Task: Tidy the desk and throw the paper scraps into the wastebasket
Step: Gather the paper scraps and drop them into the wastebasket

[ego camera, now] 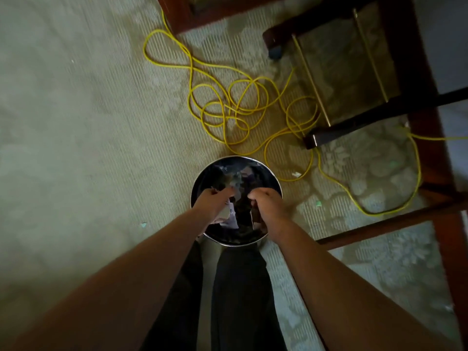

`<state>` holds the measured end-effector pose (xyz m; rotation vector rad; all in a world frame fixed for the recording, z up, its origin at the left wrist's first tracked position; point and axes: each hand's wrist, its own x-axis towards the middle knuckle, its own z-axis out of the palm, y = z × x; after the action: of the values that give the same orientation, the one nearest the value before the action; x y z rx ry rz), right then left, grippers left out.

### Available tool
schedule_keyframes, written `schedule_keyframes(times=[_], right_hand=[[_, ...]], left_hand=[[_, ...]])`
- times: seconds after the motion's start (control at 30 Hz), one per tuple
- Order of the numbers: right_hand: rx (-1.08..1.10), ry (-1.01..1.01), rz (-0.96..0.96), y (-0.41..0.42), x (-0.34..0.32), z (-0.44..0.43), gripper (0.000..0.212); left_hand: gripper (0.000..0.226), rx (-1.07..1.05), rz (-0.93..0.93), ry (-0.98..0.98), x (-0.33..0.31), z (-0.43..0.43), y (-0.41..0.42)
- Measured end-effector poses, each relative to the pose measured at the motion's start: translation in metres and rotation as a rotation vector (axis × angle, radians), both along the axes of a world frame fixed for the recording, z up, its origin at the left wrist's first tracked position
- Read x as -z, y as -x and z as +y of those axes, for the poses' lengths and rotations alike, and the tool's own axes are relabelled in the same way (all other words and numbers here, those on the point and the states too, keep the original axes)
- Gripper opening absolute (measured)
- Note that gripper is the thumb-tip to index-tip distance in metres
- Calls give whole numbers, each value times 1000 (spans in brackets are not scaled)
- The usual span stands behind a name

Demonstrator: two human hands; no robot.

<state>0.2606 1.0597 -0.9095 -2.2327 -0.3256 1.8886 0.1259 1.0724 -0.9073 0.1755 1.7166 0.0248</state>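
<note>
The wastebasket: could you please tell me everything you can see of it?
The wastebasket is round, with a shiny, metal-looking rim and a dark inside. It stands upright on the carpet, right in front of the person's legs and near a yellow cable. Paper scraps lie in it. The left hand and right hand hang over its mouth; whether either touches it is unclear.

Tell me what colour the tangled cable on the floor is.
The cable is bright yellow, seen in head view.
</note>
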Motion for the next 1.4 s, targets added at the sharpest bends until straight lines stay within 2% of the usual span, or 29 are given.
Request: schedule_keyframes(times=[0.13, 0.27, 0.5, 0.63, 0.77, 0.83, 1.0, 1.2, 1.33, 1.4], right_hand=[[59, 77, 34, -2, 23, -3, 27], [-63, 63, -28, -5, 18, -4, 54], [-176, -66, -130, -6, -30, -15, 50], [-224, -134, -150, -5, -85, -18, 49], [-242, -220, -202, -2, -157, -28, 48], [-225, -261, -238, -1, -201, -34, 45], [-95, -355, -354, 0, -307, -54, 36], [99, -418, -456, -1, -401, -89, 34], [213, -500, -509, -4, -446, -113, 31], [263, -546, -554, -8, -462, -130, 35]], left_hand=[[25, 48, 40, -8, 9, 0, -4], [15, 120, 84, -67, 7, 0, -5], [27, 324, 71, -185, -33, 0, -4], [28, 450, 29, -254, -83, 2, 1], [9, 607, -5, -348, -154, 6, 6], [22, 696, -4, -374, -194, 7, 8], [35, 839, -5, -455, -288, 1, 10], [29, 905, -113, -585, -384, -13, 0], [24, 986, -207, -687, -429, -26, -16], [20, 1037, -264, -749, -445, -33, -26]])
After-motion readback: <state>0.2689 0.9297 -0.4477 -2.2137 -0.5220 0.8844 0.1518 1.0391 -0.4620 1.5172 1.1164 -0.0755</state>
